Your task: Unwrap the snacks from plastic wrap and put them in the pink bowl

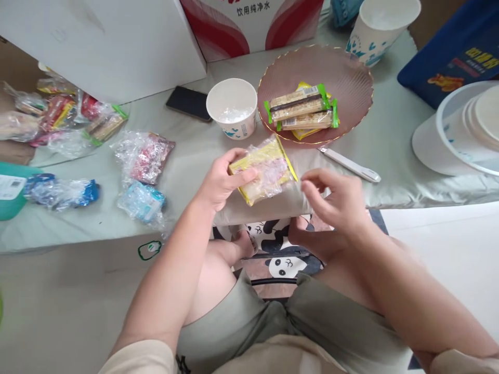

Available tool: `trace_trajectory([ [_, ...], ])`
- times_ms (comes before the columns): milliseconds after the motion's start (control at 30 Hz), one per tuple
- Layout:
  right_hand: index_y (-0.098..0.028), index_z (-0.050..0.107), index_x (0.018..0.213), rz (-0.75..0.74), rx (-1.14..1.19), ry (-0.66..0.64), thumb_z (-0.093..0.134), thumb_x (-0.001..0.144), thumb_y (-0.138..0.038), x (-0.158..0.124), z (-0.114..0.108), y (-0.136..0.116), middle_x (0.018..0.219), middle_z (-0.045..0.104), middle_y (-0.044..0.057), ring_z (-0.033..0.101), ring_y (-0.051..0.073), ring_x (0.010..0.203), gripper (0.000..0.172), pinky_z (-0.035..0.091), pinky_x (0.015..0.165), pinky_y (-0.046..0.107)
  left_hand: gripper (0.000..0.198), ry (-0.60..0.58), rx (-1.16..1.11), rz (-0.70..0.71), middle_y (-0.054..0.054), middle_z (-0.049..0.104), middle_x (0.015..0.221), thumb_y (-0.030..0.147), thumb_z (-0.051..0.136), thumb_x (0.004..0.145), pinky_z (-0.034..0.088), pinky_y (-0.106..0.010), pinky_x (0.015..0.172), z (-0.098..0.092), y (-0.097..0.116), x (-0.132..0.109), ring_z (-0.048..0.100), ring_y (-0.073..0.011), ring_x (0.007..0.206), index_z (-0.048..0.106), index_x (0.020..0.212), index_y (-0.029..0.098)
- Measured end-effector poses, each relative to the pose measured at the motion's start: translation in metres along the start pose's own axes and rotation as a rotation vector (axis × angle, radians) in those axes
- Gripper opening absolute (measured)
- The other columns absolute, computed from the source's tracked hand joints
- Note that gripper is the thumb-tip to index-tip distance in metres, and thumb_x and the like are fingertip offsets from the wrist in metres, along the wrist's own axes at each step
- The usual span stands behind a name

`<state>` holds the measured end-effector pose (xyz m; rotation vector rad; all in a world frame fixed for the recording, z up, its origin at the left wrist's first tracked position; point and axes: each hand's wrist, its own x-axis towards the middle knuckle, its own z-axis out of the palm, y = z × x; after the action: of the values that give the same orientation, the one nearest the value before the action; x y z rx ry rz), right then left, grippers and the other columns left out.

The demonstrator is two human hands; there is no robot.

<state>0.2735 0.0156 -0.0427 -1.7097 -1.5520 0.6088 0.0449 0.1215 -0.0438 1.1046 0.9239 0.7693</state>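
Beige shirt cloth (268,358) is closest. The left hand (222,182) pinches a yellow snack pack (270,169). The right hand (338,196) curls half open beside the pack; I can't tell if it's holding anything.

Red-and-white carton (255,32): dark Chinese lettering reads 饮用纯净水 (purified drinking water); red characters above it are cut off by the frame edge. Blue bag (448,59): yellow Chinese characters, not clearly legible. Upper green-ended packet (298,104): barcode, digits too small to read. Teal container (11,208): white label (10,187), text illegible. Yellow packet (271,169): print blurred.
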Motion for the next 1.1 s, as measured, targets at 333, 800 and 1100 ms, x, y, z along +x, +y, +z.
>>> trace_trajectory([
  [333, -0.026, 0.068, 0.086, 0.139, -0.605, 0.146, 0.07, 0.079, -0.038, 0.016, -0.043, 0.078, 0.095, 0.067, 0.015, 0.058, 0.035, 0.087, 0.015, 0.047, 0.065, 0.047, 0.053, 0.03, -0.096, -0.121, -0.003, 0.077, 0.101, 0.024, 0.094, 0.057, 0.064, -0.041, 0.086, -0.002, -0.008, -0.009, 0.075, -0.0239, 0.093, 0.071, 0.105, 0.022],
  [800, -0.022, 0.058, 0.083, 0.291, 0.45, -0.47, 0.044, 0.09, -0.044, -0.011, 0.007, -0.026, 0.056, 0.042, -0.005, 0.047, 0.014, 0.054, 0.027, 0.037, 0.052, 0.028, 0.046, 0.154, -0.269, -0.064, -0.007, 0.078, 0.096, 0.06, 0.069, 0.077, 0.062, -0.044, 0.09, 0.037, -0.036, -0.004, 0.074, -0.0326, 0.108, 0.068, 0.099, 0.02],
  [1100, -0.02, 0.057, 0.081, 0.385, 0.642, -0.47, 0.046, 0.099, -0.038, -0.007, 0.019, -0.024, 0.054, 0.048, -0.006, 0.047, 0.009, 0.044, 0.028, 0.04, 0.043, 0.022, 0.051, 0.071, -0.227, 0.051, -0.005, 0.076, 0.102, 0.059, 0.08, 0.074, 0.057, -0.038, 0.093, 0.043, -0.04, -0.012, 0.074, -0.0263, 0.105, 0.063, 0.104, 0.021],
])
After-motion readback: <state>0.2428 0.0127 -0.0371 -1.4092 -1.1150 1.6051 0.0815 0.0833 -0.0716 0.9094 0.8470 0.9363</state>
